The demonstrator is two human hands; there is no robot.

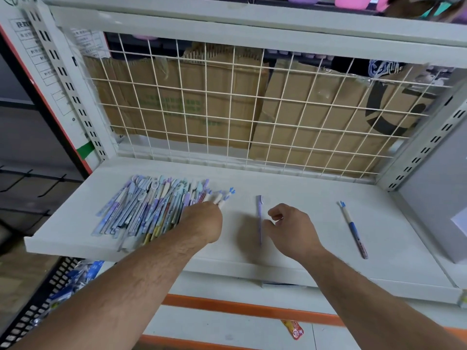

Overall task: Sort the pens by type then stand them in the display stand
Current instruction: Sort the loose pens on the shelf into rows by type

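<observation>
A pile of several pastel pens (151, 208) lies on the left of a white shelf (290, 188). My left hand (202, 221) reaches into the pile's right edge, its fingers hidden behind the back of the hand; pen ends with blue and white tops (225, 197) stick out past it. A single purple pen (259, 218) lies alone in the middle of the shelf. My right hand (290, 228) hovers just right of it with loosely curled fingers and holds nothing. A blue and white pen (353, 229) lies alone further right. No display stand is in view.
A white wire grid (227, 109) backs the shelf, with cardboard behind it. A grey box (439, 198) stands at the shelf's right end. A red packet (294, 329) lies on the lower shelf. Packaged goods (75, 279) fill a black basket at lower left.
</observation>
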